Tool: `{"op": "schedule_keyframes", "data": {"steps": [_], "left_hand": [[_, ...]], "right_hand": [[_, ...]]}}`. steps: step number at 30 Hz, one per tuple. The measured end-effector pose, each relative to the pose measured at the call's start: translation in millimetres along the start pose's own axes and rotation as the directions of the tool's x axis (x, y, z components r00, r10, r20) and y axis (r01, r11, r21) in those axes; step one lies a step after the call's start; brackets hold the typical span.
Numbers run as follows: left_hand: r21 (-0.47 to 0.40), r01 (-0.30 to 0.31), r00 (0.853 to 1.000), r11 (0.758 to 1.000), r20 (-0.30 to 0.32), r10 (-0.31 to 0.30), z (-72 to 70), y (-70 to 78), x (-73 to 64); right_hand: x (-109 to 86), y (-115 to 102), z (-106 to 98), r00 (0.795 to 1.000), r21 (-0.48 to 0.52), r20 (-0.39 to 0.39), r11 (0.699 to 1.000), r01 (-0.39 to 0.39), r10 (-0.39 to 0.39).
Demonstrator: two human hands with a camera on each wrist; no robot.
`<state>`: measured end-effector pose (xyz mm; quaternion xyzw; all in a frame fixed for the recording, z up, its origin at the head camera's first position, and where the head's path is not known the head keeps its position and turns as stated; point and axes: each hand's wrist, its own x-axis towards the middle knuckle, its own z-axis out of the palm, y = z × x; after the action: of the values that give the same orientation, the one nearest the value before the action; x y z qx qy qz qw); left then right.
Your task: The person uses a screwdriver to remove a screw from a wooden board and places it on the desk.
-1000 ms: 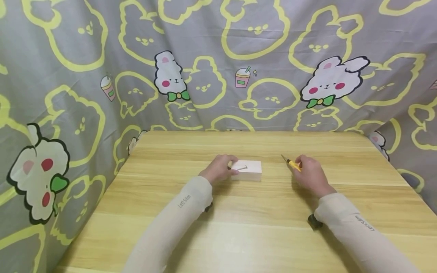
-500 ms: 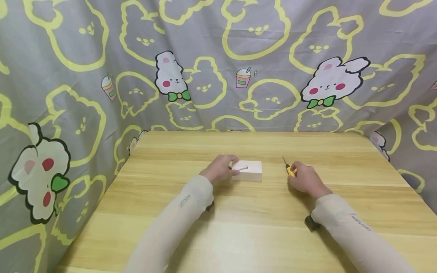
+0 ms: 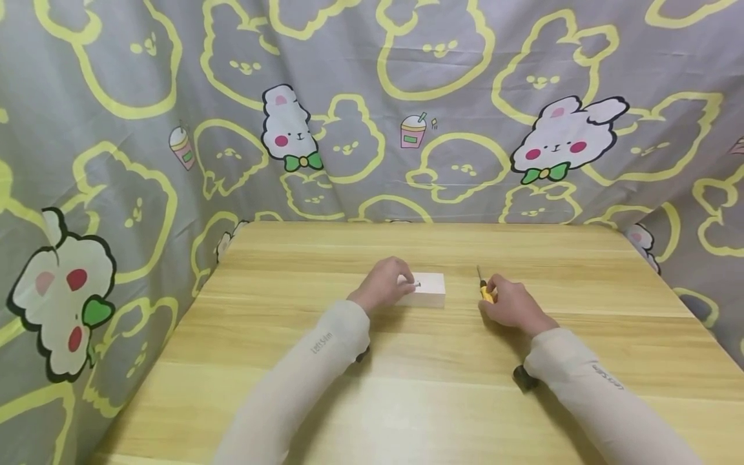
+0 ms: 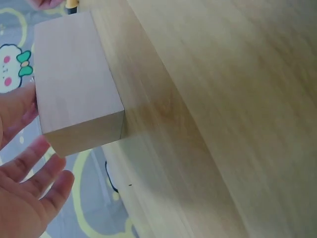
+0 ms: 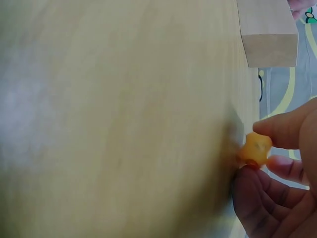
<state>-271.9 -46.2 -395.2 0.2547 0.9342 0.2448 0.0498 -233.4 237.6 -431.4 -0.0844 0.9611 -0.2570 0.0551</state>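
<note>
A pale wooden block (image 3: 431, 296) lies on the table a little beyond the middle. My left hand (image 3: 386, 284) is over its left end, thumb and forefinger pinching a small metal screw (image 3: 417, 284) at the block's top. Only the screw's right end shows; the fingers cover the rest. In the left wrist view the other left fingers (image 4: 57, 191) spread loosely beside the block's end. To the right of the block, my right hand (image 3: 513, 305) holds a screwdriver (image 3: 487, 294) by its yellow handle, the metal shaft pointing away from me. The right wrist view shows the handle's butt (image 5: 257, 148) between fingertips.
The wood-grain table (image 3: 418, 387) reaches back to a grey curtain (image 3: 360, 148) with yellow outlines and rabbit prints. Curtain hangs on the left and right sides too. A dark wrist camera (image 3: 526, 378) sits under the right cuff.
My left hand has shifted right along the block, and its thumb and forefinger have closed on the screw. The right hand has moved left with the screwdriver, whose shaft has turned to point straighter away.
</note>
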Motion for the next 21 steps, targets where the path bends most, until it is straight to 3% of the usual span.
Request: {"op": "schedule_keyframes", "data": {"steps": [10,17,21], "left_hand": [[0.062,0.002,1.000,0.998,-0.021,-0.001,-1.3,4.0,-3.4],[-0.063,0.032,0.996,0.998,-0.079,-0.037,-8.9,-0.7,-6.3],[-0.076,0.020,0.995,0.997,-0.091,-0.027,-14.0,-3.2,-6.1]], "right_hand": [[-0.5,-5,-2,0.999,0.024,0.033,0.999,0.023,-0.024],[-1.8,-5,-3,0.999,0.024,0.033,0.999,0.026,-0.027],[-1.0,-3,-3,0.999,0.029,0.035,0.999,0.029,-0.030]]}}
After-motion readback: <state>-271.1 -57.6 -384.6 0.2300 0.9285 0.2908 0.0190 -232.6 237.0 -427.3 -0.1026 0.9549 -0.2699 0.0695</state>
